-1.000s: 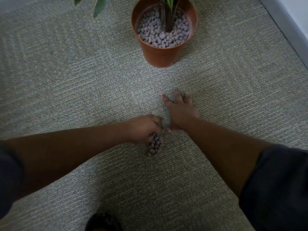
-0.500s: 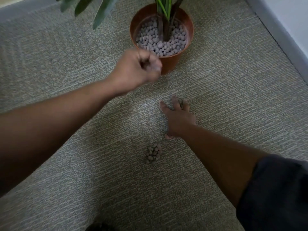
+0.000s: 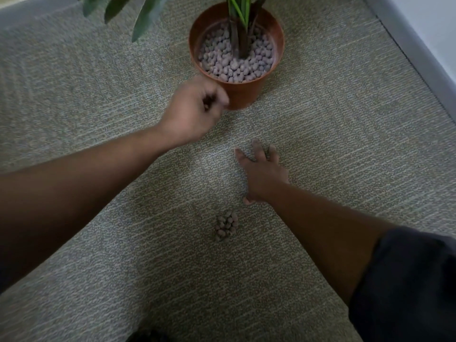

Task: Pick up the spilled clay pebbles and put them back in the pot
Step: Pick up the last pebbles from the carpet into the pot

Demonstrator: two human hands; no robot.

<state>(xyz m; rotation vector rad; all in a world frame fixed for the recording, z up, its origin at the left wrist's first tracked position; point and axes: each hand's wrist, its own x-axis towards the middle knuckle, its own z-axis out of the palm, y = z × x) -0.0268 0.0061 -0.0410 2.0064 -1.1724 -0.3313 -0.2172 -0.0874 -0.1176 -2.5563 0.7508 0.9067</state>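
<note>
A small heap of grey-brown clay pebbles (image 3: 225,225) lies on the carpet at the centre. The terracotta pot (image 3: 243,95) stands at the top, filled with the same pebbles (image 3: 234,67) around a plant stem. My left hand (image 3: 192,112) hovers in the air just left of the pot's lower wall. Its fingers are curled into a blurred fist, with dark pebbles showing inside. My right hand (image 3: 262,174) rests flat on the carpet between heap and pot, fingers spread. A few pebbles seem to lie under its fingertips.
Green leaves (image 3: 145,18) hang over the carpet to the upper left of the pot. A grey baseboard (image 3: 419,53) runs along the right edge. A dark object (image 3: 148,336) peeks in at the bottom edge.
My left hand left the heap, closed into a fist and rose up to the pot's left side. The heap now lies uncovered. My right hand stayed in place on the carpet.
</note>
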